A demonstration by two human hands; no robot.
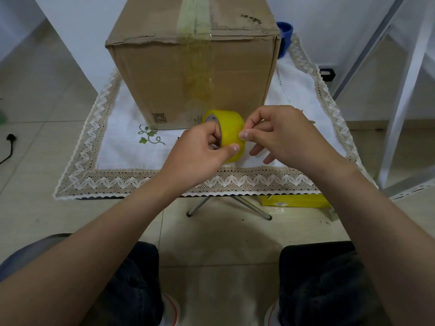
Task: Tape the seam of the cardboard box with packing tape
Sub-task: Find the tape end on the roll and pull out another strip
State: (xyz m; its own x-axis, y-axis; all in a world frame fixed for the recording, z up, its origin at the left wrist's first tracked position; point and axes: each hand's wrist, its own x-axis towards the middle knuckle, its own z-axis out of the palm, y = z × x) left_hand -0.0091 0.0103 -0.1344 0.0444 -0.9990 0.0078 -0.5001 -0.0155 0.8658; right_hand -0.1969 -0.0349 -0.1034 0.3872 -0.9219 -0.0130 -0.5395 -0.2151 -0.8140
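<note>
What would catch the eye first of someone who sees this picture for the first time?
The bright yellow roll of packing tape stands out at the centre, gripped by the left hand while the right hand pinches at its outer surface. Directly behind it, a large brown cardboard box stands on a white lace-edged cloth, with a strip of tape running along its top seam and down the front face.

A cardboard box [188, 78] is sitting on the desk [117, 156] at 12 o'clock. A tape roll [231, 132] is being held before it, left hand [200, 154] at its 9 o'clock, right hand [282, 135] at 3 o'clock.
</note>
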